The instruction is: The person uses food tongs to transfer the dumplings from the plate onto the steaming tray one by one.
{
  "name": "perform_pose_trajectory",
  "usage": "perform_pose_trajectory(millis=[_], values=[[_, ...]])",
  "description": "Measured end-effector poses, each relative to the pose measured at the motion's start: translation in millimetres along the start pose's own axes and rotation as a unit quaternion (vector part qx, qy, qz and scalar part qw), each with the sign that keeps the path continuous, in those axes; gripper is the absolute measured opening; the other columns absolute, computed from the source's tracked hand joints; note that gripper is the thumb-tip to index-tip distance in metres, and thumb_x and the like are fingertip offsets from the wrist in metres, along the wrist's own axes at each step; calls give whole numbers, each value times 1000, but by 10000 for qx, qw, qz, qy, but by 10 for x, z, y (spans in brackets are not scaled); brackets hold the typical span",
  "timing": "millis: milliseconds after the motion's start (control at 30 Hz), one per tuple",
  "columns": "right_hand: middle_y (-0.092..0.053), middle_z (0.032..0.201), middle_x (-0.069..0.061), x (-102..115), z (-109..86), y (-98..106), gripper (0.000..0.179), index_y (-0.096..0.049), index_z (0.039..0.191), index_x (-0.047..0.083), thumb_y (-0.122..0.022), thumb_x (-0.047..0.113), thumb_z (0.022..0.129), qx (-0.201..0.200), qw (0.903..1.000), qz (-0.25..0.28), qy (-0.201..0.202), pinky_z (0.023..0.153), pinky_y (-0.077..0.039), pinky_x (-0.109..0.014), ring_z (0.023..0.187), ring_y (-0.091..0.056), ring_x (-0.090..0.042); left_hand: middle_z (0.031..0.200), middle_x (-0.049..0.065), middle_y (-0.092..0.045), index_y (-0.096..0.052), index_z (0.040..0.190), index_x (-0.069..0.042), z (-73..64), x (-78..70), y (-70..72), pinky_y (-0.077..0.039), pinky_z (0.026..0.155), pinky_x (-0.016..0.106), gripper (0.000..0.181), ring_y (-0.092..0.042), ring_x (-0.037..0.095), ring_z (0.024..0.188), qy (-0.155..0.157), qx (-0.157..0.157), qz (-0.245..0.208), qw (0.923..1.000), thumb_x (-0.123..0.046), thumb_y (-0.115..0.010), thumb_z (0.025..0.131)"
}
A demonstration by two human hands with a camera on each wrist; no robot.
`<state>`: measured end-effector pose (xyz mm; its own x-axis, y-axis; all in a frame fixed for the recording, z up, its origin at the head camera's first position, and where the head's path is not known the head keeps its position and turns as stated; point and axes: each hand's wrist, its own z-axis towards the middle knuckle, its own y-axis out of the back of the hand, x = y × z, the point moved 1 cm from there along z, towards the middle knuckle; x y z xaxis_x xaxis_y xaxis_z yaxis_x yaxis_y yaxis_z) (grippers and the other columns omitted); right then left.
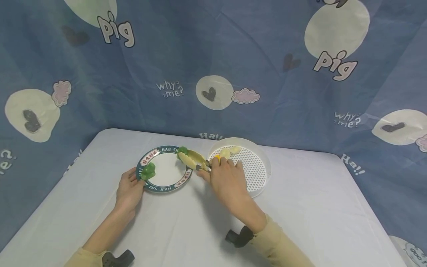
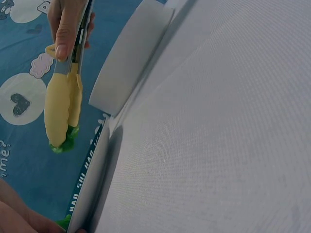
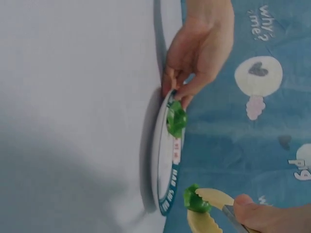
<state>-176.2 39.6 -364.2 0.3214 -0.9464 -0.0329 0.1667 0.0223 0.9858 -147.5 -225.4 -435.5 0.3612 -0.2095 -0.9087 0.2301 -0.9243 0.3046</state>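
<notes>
My right hand (image 1: pixel 228 181) grips a pair of tongs (image 1: pixel 191 158) with pale yellow scalloped tips. Between those tips is a green leafy piece (image 3: pixel 196 199), held above the right side of a round plate (image 1: pixel 165 168). The plate is white with a dark green lettered rim. My left hand (image 1: pixel 129 190) pinches the plate's left edge between thumb and fingers, as the right wrist view (image 3: pixel 201 53) also shows. A second green piece (image 1: pixel 148 171) lies on the plate's left side, close to the left thumb.
Right of the plate stands a round white strainer basket (image 1: pixel 263 163) with a perforated bottom. Pale yellow pieces (image 1: pixel 230 151) and an orange-yellow one (image 1: pixel 217 157) lie inside, partly behind my right hand. A blue printed cloth (image 1: pixel 186 48) hangs behind the white table (image 1: pixel 310 207).
</notes>
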Motion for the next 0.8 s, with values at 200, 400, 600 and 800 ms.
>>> perform_pose_trajectory(millis=[200, 400, 600, 800], values=[[-65, 82, -7, -136, -46, 26, 61, -64, 96, 9, -53, 69, 104, -288, 9995, -111, -41, 72, -51, -42, 76, -63, -28, 174, 36, -21, 2, 171, 3, 11, 6, 8, -38, 134, 54, 75, -33, 50, 160, 24, 14, 0, 10000, -3, -37, 108], [-63, 78, -7, -281, -104, 48, 60, -64, 95, 9, -56, 68, 103, -482, 9987, -68, -153, 70, -50, -43, 71, -63, -28, 173, 36, -21, 2, 171, 2, 22, 7, 8, -38, 134, 54, 75, -33, 50, 160, 17, 31, 28, 10000, -3, -37, 108], [-67, 84, -10, -421, -136, 98, 62, -66, 101, 8, -55, 68, 103, -390, 9987, 31, -314, 72, -51, -45, 77, -68, -32, 174, 35, -21, 3, 171, 2, 31, 2, 17, -38, 135, 54, 75, -33, 49, 161, 30, 43, 32, 10000, -3, -37, 108], [-71, 86, -10, -598, -191, 130, 63, -71, 110, 6, -56, 67, 103, -351, 9987, -9, -380, 67, -46, -40, 79, -69, -31, 174, 35, -21, 4, 171, 3, 30, 2, 9, -37, 135, 54, 75, -33, 50, 161, 38, 40, 68, 10000, -3, -37, 108]])
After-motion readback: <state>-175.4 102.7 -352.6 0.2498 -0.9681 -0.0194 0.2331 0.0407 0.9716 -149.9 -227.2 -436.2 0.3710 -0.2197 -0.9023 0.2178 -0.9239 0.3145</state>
